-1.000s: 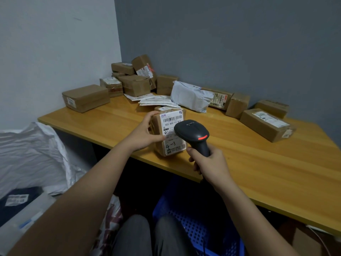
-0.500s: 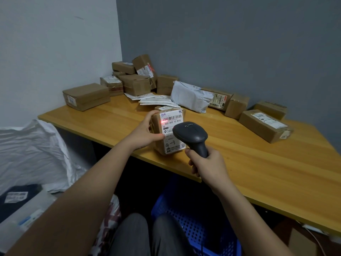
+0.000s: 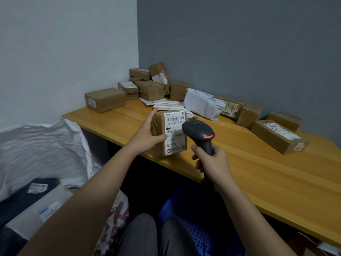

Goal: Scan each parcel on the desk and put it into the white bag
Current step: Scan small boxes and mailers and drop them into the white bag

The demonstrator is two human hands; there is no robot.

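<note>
A small cardboard parcel (image 3: 171, 133) with a white barcode label marked "4-3" stands upright near the front edge of the wooden desk (image 3: 258, 172). My left hand (image 3: 147, 135) grips its left side, thumb on the label face. My right hand (image 3: 212, 161) holds a dark handheld scanner (image 3: 199, 132), its head aimed at the label from the right, with a red light lit on top. The white bag (image 3: 42, 154) lies open at the lower left, with dark and clear packets inside.
Several brown boxes (image 3: 151, 89) are stacked in the back corner, one larger box (image 3: 105, 99) at the left. A white poly mailer (image 3: 201, 104) and flat envelopes lie mid-desk; more boxes (image 3: 276, 135) sit at the right. A blue basket (image 3: 193, 224) stands under the desk by my knees.
The red scan line seen on the label half a second ago is gone. The scanner's top light is red again. Both hands and the parcel have hardly shifted.
</note>
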